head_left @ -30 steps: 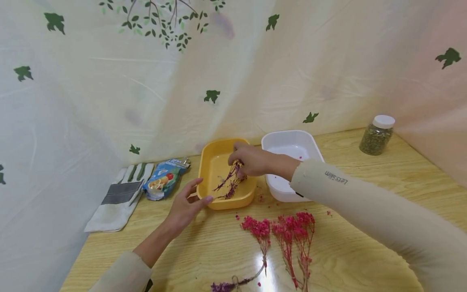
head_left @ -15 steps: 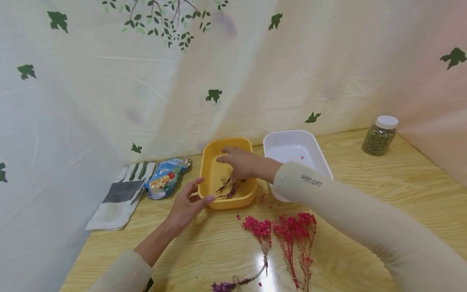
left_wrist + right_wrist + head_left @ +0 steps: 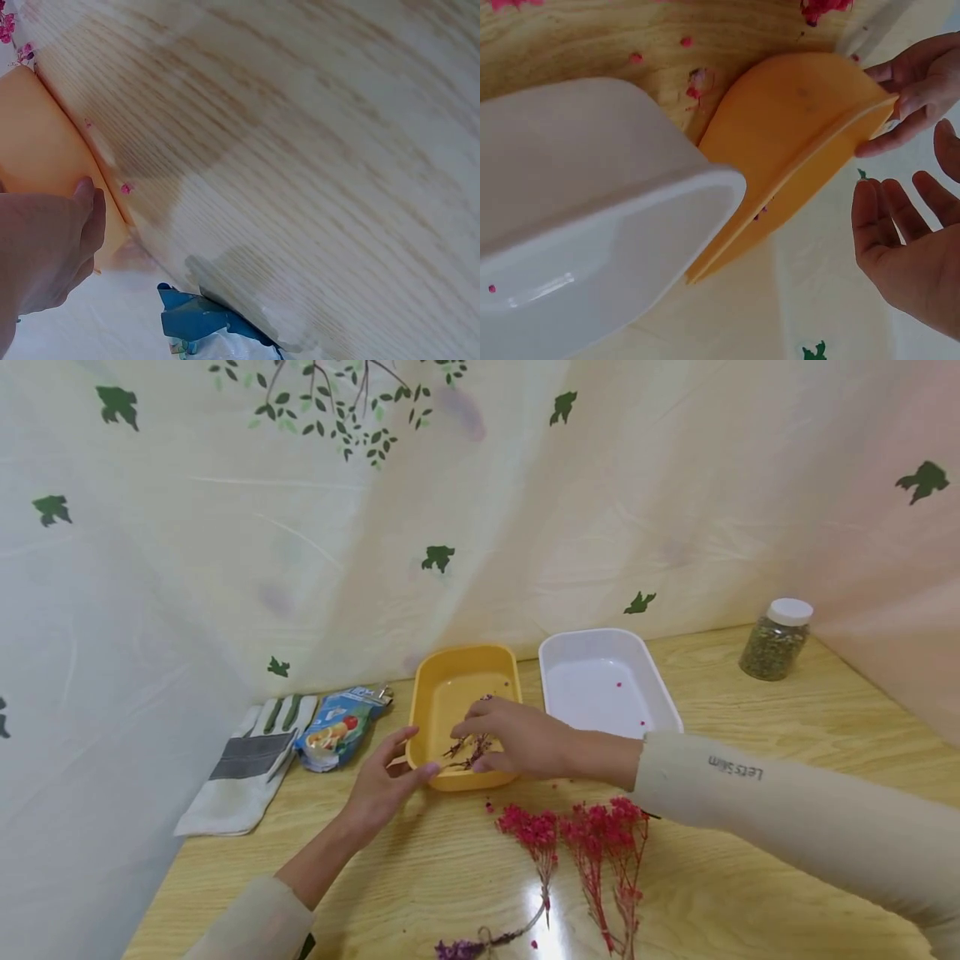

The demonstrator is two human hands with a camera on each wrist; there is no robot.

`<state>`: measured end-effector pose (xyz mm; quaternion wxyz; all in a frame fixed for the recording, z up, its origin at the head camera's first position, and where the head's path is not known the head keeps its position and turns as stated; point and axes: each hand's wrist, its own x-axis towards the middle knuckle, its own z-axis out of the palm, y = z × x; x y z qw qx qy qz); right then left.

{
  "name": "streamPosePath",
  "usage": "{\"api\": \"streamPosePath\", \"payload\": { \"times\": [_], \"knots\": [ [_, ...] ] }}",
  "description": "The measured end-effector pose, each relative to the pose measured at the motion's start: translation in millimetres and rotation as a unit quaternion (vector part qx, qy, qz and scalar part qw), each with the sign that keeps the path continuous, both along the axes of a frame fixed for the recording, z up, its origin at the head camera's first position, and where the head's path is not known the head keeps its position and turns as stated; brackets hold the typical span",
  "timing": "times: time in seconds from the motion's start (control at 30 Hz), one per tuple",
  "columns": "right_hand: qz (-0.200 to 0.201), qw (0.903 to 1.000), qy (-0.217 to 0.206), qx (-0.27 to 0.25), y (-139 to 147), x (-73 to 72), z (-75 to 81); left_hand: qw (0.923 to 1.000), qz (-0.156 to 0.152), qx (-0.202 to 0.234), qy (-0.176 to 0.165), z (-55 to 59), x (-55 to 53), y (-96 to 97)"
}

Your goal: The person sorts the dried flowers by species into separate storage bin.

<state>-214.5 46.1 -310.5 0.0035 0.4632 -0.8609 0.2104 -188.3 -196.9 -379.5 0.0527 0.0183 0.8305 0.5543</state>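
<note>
Yellow round-cornered tub (image 3: 442, 703) in grip of left hand (image 3: 381, 792), empty loose-fingered right hand (image 3: 525, 737) over twiggy sprigs (image 3: 479, 750)

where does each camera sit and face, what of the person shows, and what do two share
Head: on the head, facing forward and down at the yellow tub, white tub and pink flowers; left grip, right grip and sleeved arms show.
Left wrist: on that wrist, facing the table and yellow tub's outside; only the left grip shows.
Right wrist: on that wrist, facing both tubs; both grips show.
Shared: head and right wrist both show both tubs.
</note>
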Motion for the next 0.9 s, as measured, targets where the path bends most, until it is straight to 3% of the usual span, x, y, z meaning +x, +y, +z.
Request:
{"api": "streamPosePath", "payload": {
  "times": [0.13, 0.47, 0.9],
  "knots": [
    [0.002, 0.9997, -0.014, -0.021, 11, 18.5, -1.3, 1.0000, -0.001, 0.004, 0.006, 2.6, 1.1, 0.6],
    [0.018, 0.9974, -0.040, -0.057, 25, 40.1, -16.5, 1.0000, 0.004, 0.001, 0.006, 1.9, 1.9, 1.4],
    [0.057, 0.9944, -0.084, -0.028, 15, 64.7, -30.1, 0.9999, 0.004, -0.011, -0.001, -0.7, 1.1, 0.1]
  ]
}}
